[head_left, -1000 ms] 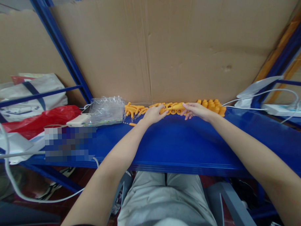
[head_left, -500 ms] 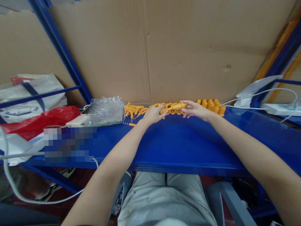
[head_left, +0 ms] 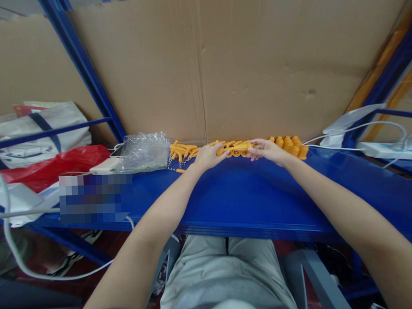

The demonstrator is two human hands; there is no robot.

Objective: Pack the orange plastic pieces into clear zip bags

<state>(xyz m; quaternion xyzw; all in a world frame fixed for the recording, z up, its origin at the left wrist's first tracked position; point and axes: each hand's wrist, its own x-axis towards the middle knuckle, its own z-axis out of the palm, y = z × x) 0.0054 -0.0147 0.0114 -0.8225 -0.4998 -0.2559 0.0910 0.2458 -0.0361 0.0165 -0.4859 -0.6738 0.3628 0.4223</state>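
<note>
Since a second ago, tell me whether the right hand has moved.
Hardly: the right hand stays at the orange parts by the cardboard wall.

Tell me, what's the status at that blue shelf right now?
Left hand and right hand both on the row of orange plastic parts, grip unclear. Clear plastic bag lies left of them. Nothing between hands.

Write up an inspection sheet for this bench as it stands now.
Surface: blue metal shelf, used as the bench.
Job's things: orange plastic parts in a row along the cardboard backing.
Clutter: clear plastic bags, red bag.
Hands: left hand and right hand both on the orange row; grip unclear.
Cables: white cable at right.
Surroundings: blue rack post.
</note>
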